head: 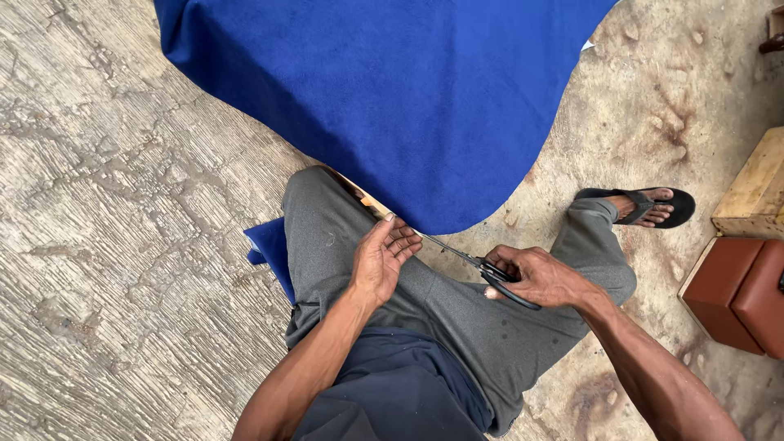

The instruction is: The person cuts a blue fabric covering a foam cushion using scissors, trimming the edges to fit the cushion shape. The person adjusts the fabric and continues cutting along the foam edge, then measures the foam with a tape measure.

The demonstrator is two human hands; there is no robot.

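The concrete floor (106,204) is occupying the left of the view, rough and cracked. A small folded corner of blue cloth (268,245) is lying on it, just beside the person's grey-trousered leg (327,237).

The left hand (380,260) is resting palm-up above that leg, fingers loosely curled and half spread, with the fingertips touching the near edge of the blue fabric (384,90). It is not pinching anything firmly that can be seen; it is supporting the edge from below.

The blue fabric is spreading from the top of the view down to the knee, draped over something hidden, so part of it is hanging off the floor. It is reading as soft, limp and moderately thick, like felt or fleece: light to lift, with no stiffness of its own. In judgement, it is best held at the edge close to the cut line and kept taut, since slack cloth is prone to fold between blades.

The scissors (478,265) are pointing at the fabric edge, blades nearly together, tips near the left fingertips. The right hand (539,278) is gripping the black handles, fingers closed through the loops.

Further right, a sandalled foot (645,206) is resting on the floor, with a wooden box (755,188) and a brown box (735,290) standing near the edge.
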